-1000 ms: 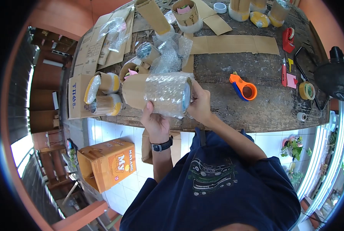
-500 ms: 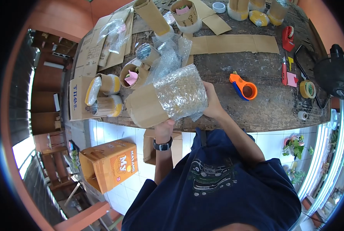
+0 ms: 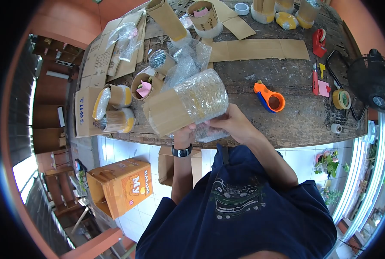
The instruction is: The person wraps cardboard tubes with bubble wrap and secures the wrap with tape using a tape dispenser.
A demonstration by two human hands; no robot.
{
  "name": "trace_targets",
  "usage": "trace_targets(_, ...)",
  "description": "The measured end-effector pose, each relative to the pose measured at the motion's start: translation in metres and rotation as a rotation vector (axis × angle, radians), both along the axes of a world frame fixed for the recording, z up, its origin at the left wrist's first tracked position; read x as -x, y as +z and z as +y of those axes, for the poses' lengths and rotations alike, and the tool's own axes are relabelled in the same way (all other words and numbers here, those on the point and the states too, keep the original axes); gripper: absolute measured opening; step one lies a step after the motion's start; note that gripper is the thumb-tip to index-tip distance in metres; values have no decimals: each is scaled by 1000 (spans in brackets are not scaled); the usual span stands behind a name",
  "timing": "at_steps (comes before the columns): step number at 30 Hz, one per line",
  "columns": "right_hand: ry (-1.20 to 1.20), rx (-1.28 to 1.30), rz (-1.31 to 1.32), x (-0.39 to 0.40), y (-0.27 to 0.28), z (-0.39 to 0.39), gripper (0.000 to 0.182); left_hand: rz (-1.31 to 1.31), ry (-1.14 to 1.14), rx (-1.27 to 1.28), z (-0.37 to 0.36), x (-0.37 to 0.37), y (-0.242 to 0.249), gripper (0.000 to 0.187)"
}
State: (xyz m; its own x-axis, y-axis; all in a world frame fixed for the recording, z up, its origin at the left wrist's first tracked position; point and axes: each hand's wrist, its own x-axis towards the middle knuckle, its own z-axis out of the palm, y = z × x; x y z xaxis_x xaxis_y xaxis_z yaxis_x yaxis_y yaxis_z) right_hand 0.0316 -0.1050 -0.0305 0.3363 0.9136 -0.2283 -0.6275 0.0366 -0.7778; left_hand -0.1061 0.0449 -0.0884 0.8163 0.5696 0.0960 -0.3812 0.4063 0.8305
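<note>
A cardboard cylinder (image 3: 165,113) lies tilted above the table's near edge, its right part wrapped in bubble wrap (image 3: 203,96). My left hand (image 3: 185,134), below a wrist with a black watch, grips the cylinder from underneath. With fingers bent at the lower right of the roll, my right hand (image 3: 232,124) holds the bubble wrap, and a loose flap hangs beneath it. The fingertips of both hands are partly hidden by the roll.
Orange tape dispenser (image 3: 270,97) lies right of the roll. Wrapped tubes (image 3: 117,120) and a cardboard tube with pink paper (image 3: 144,87) stand left. Farther right are a red cutter (image 3: 315,79), yellowish tape (image 3: 341,99) and a black fan (image 3: 373,82). Cardboard strip (image 3: 261,49) lies behind.
My right hand has moved from the roll's right end down to its underside. The bubble wrap now sits closer around the cylinder, with its loose flap lower. The view has shifted slightly.
</note>
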Motion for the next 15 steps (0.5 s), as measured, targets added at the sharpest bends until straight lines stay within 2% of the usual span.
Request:
trace_targets(2, 79, -15, 71, -3, 6, -10, 58, 55, 59, -8, 2, -4, 4, 65)
trace_targets(5, 36, -49, 198, -3, 15, -23, 64, 75, 125, -52, 14, -7, 4, 54)
trace_targets(8, -83, -41, 116, -7, 38, -39, 69, 66, 153, -85, 19, -6, 11, 48)
trace_targets(11, -80, -149, 205, -19, 73, -50, 67, 25, 137, -121, 20, 1, 7, 48)
trace_targets(15, 35, -304, 151, -54, 91, -63, 55, -24, -2, -124, 34, 20, -30, 58)
